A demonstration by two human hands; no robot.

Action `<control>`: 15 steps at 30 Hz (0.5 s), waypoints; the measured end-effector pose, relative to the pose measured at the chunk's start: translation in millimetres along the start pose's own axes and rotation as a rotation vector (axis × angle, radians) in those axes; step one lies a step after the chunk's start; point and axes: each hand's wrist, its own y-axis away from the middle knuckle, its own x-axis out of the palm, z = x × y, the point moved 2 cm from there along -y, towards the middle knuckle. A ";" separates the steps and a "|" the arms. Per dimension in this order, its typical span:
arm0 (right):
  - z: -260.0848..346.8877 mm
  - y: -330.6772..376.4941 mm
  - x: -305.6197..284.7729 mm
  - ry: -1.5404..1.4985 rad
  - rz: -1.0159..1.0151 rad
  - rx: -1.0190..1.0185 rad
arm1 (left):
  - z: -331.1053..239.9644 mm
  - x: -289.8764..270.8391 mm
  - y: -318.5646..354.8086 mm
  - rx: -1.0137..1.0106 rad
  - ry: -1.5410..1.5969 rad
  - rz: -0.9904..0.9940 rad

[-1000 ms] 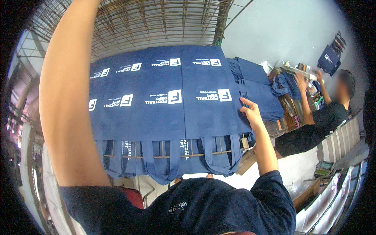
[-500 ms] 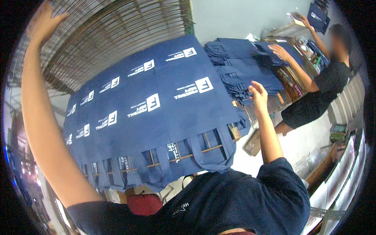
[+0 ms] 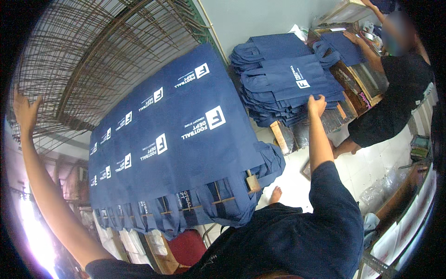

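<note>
Right hand (image 3: 317,107): fingers partly curled at the near edge of a stack of navy-blue fabric bags (image 3: 274,76); whether it grips one, cannot tell.
Left hand (image 3: 27,114): spread open, holding nothing, before a brown metal wire rack (image 3: 79,56).
Bag stack: right of flat, white-printed navy fabric bags (image 3: 186,153) in rows.

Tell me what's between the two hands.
In the head view, from left hand to right hand: wire racks, laid-out white-printed navy bags, then a pile of navy bags.
</note>
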 end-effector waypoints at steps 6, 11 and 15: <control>61.9 20.6 -2.5 0.270 0.055 0.263 | -21.3 -52.7 6.7 0.068 0.021 0.032; 30.9 19.7 19.7 -0.046 -0.043 0.325 | -27.6 -69.8 18.8 0.041 -0.087 0.173; -8.0 2.8 21.4 -0.339 -0.050 0.305 | -43.4 -69.1 14.8 -0.016 -0.101 0.150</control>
